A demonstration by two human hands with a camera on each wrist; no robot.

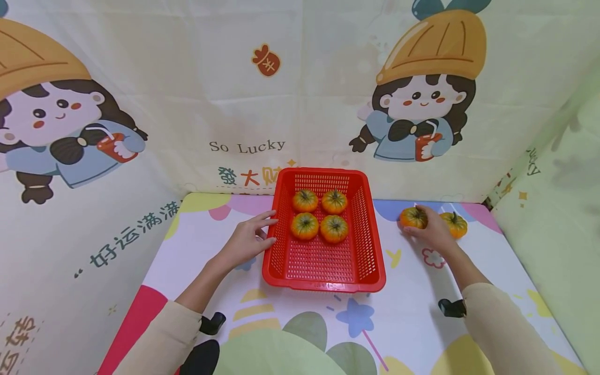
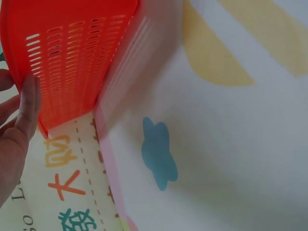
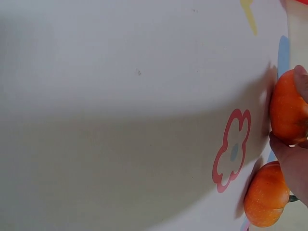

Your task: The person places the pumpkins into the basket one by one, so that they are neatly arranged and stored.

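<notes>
My right hand (image 1: pixel 433 232) grips a small orange pumpkin (image 1: pixel 413 217) at the right of the table, thumb and fingers around its sides. In the right wrist view that pumpkin (image 3: pixel 288 108) is cut off by the frame edge. A second pumpkin (image 1: pixel 453 225) lies just beyond the hand, partly hidden by it. My left hand (image 1: pixel 246 239) touches the left rim of a red plastic basket (image 1: pixel 323 285), its fingers fairly straight. The left wrist view has the fingers (image 2: pixel 29 103) against the basket's slotted wall (image 2: pixel 72 62). Several pumpkins (image 1: pixel 304 226) sit inside, towards the basket's back.
A printed cloth (image 1: pixel 403 312) with cartoon shapes covers the table. Behind it rises a cream backdrop (image 1: pixel 323 114) with cartoon figures and lettering, and similar cloth hangs at both sides. The basket's back edge stands close to the backdrop.
</notes>
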